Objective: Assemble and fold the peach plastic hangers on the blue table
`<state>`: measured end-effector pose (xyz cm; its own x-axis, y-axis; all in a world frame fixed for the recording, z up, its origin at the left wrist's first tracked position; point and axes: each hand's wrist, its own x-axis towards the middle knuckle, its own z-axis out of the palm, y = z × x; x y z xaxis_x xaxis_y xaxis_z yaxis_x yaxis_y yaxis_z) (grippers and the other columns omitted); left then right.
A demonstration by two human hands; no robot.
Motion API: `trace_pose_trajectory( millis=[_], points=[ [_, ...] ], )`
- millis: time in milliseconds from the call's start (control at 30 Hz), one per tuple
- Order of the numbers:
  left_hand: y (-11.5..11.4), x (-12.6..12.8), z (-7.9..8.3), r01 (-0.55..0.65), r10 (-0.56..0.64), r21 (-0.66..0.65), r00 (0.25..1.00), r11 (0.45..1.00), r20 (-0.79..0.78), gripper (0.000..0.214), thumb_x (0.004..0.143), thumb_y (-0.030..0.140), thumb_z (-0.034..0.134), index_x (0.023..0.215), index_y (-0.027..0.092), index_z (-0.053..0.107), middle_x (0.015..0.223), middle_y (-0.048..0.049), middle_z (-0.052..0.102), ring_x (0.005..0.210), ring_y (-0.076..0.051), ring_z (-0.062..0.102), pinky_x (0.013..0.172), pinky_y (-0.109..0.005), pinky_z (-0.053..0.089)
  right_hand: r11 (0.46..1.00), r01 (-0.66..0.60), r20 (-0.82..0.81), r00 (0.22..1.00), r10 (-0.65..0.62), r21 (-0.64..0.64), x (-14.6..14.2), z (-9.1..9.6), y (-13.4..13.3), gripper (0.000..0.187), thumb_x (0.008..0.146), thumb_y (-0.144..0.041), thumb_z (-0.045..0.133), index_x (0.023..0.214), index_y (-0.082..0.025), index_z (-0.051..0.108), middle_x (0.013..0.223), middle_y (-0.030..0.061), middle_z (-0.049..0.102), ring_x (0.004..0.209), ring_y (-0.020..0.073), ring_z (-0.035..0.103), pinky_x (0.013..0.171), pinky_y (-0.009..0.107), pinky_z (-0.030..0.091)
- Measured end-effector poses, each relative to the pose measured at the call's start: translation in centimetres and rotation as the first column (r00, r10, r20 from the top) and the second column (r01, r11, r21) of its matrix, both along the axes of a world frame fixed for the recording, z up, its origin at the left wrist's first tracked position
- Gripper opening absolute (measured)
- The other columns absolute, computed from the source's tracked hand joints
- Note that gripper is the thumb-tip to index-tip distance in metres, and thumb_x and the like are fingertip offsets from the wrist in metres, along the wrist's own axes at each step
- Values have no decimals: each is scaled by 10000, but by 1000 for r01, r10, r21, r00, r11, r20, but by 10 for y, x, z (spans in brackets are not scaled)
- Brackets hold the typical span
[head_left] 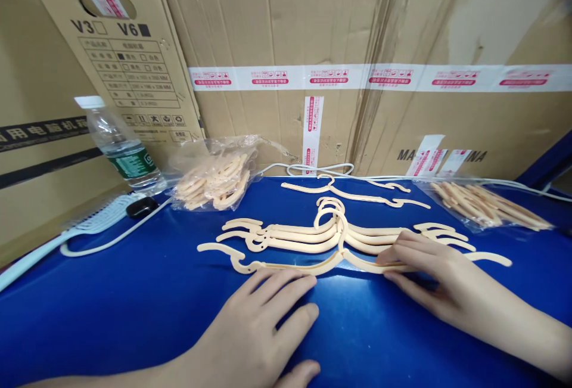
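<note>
Closest to me on the blue table lies a cream folding clothes hanger (313,269), its hook pointing away. My left hand (254,322) rests with spread fingers, the fingertips at the near edge of the hanger's left arm. The right arm of that hanger is pinched between thumb and fingers of my right hand (440,272), which cover part of it. Just behind, several like hangers (304,236) lie stacked close together, hooks overlapping. Farther back is another cream hanger (357,195) with its arms spread.
A clear bag of cream hanger parts (212,179) sits back left, another bag of parts (491,203) back right. At left are a water bottle (129,158), a pale hairbrush (96,219) and a small black object (142,207). A white cable (277,167) runs before the cardboard wall (268,30).
</note>
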<state>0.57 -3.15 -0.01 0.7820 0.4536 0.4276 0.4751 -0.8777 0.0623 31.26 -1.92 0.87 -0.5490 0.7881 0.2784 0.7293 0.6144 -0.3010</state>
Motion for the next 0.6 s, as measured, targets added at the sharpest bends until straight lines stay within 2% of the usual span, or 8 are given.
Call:
trace_pose_trajectory(
  millis=[167,367,467,600],
  points=[
    [-1,-1,8,-35,29,-77,997,996,-66,362,859,385,673,1156,180,697,1300,-133,658,1154,-361,638,1000,-499,506,999,-15,0,1000,15,-38,0,1,1,182,943,-178,474,932,-217,652,955,78,633,852,209,634,723,332,535],
    [1,2,13,-47,30,-104,986,993,-161,405,834,357,695,1185,155,687,1330,-176,625,1169,-394,621,973,-539,512,1000,-7,58,998,7,7,2,-1,3,134,903,-166,513,869,-219,632,860,56,618,825,222,598,689,340,505],
    [4,2,7,-42,26,-98,987,994,-158,428,825,372,690,1195,158,673,1353,-184,606,1197,-399,595,986,-551,493,999,13,74,997,-15,37,4,-2,5,124,905,-172,509,880,-215,623,876,59,612,824,217,588,693,342,501],
    [7,-4,-14,-31,28,-61,998,998,-51,467,817,399,656,1236,193,628,1416,-166,555,1267,-381,528,1061,-556,416,996,40,46,998,-44,81,7,-5,7,160,931,-162,473,906,-211,623,899,59,611,807,200,602,691,327,505]
  ],
)
